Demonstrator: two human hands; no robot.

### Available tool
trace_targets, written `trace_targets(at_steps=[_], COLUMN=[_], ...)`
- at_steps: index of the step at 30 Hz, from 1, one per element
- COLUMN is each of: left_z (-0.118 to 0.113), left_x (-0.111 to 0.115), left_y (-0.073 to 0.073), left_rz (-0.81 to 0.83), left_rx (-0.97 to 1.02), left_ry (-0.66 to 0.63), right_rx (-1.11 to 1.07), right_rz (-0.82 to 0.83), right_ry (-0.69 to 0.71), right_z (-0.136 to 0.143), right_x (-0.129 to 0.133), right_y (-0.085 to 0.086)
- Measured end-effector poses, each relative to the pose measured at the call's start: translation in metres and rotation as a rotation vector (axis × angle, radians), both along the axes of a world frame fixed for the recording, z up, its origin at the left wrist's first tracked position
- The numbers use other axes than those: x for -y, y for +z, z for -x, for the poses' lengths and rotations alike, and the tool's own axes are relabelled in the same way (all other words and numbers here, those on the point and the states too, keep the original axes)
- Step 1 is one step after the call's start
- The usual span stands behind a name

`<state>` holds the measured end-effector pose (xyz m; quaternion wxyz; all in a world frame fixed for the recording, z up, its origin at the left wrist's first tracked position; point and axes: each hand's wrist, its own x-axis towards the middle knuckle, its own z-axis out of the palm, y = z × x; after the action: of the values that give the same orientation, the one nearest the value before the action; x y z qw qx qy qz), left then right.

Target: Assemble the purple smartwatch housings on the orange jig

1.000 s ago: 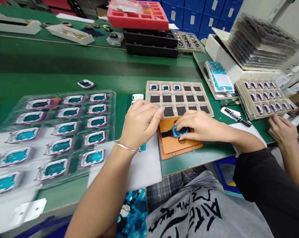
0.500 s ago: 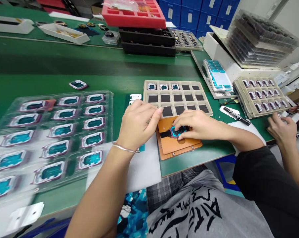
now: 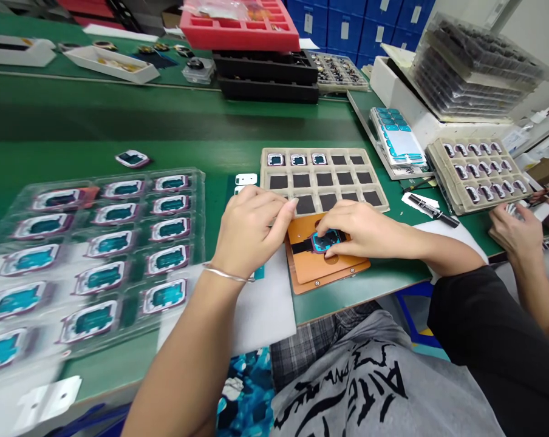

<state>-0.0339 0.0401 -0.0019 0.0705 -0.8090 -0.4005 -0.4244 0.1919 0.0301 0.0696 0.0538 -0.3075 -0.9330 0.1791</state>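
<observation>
My right hand [image 3: 359,229] has its thumb and fingertips closed on the edges of a watch case [image 3: 325,241] with a blue-rimmed face, which lies on an orange fixture plate [image 3: 311,271]. My left hand [image 3: 255,226] is just left of the fixture, over a white sheet [image 3: 268,303]; its thumb and fingers are bent together, and what they hold, if anything, is hidden. Behind the fixture sits a beige tray [image 3: 381,193] with three cases in its back row. A clear tray [image 3: 135,243] on the left carries several purple-edged cases. One loose case [image 3: 133,159] lies behind it.
Red [image 3: 238,36] and black trays [image 3: 268,91] are stacked at the back. On the right are a stack of blue-white sheets [image 3: 398,142], a black marker [image 3: 432,209], a second beige tray [image 3: 479,176] and another person's hand [image 3: 515,227].
The view has shifted slightly. My hands keep nearly the same places and grips, and the watch case stays on the fixture.
</observation>
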Motion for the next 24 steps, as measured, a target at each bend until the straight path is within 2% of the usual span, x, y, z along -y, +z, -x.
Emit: trace_targets(at_steps=[8,14,18,21,24], left_z=[0.001,0.002,0.004,0.008,0.012], left_x=[0.002,0.002,0.003,0.005,0.004], left_y=[0.003,0.004,0.008,0.012,0.014], left_rz=[0.052,0.074,0.087,0.145,0.121], left_rx=[-0.032,-0.030,0.079,0.187,0.267], left_ry=[0.004,0.050,0.124,0.190,0.269], right_rx=[0.045,-0.077,-0.065,0.017,0.095], right_rz=[0.006,-0.072,-0.084,-0.100,-0.113], right_ry=[-0.022,0.035,0.145,0.202,0.217], right_z=[0.001,-0.009,0.002,0.021,0.035], right_x=[0.003,-0.001,-0.006,-0.007,-0.006], right_y=[0.006,0.005,-0.004,-0.017,-0.032])
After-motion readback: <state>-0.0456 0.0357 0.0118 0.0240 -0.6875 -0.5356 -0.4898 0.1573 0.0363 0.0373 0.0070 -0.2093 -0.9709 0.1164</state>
